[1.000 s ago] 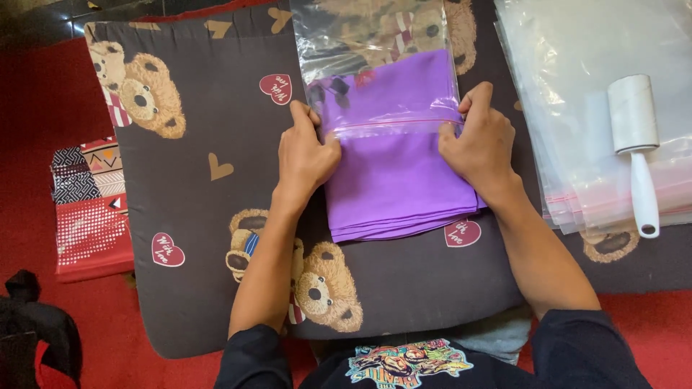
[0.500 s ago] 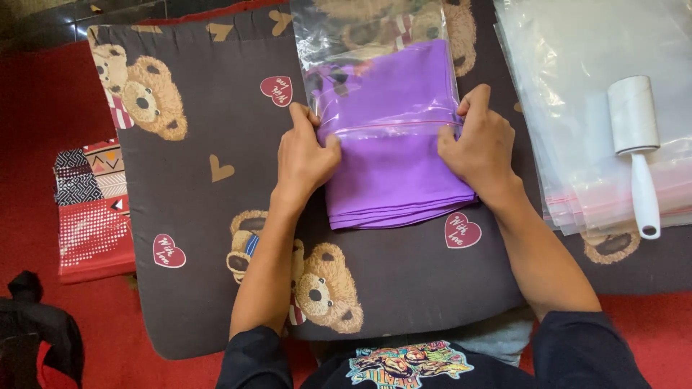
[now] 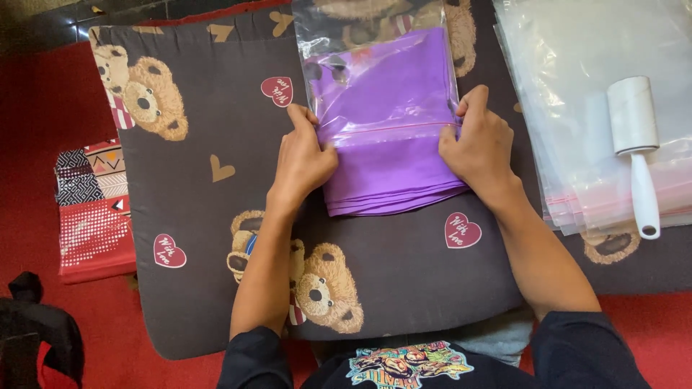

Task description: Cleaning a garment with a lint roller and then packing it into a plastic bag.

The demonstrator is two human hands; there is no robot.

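A folded purple cloth (image 3: pixel 393 169) lies on a dark cushion (image 3: pixel 216 130) printed with bears and hearts. Its far half sits inside a clear zip bag (image 3: pixel 375 43), whose mouth with a pink seal line crosses the cloth. My left hand (image 3: pixel 303 162) grips the left edge of the bag's mouth and the cloth. My right hand (image 3: pixel 479 148) grips the right edge of the same mouth. The near end of the cloth sticks out of the bag toward me.
A stack of clear zip bags (image 3: pixel 577 108) lies at the right with a white lint roller (image 3: pixel 638 144) on top. A packed red patterned cloth (image 3: pixel 90 209) rests on the red floor at the left. A black object (image 3: pixel 32 324) sits bottom left.
The purple cloth has slid farther into the bag; less of it sticks out at the near end. Both hands have stayed at the bag's mouth.
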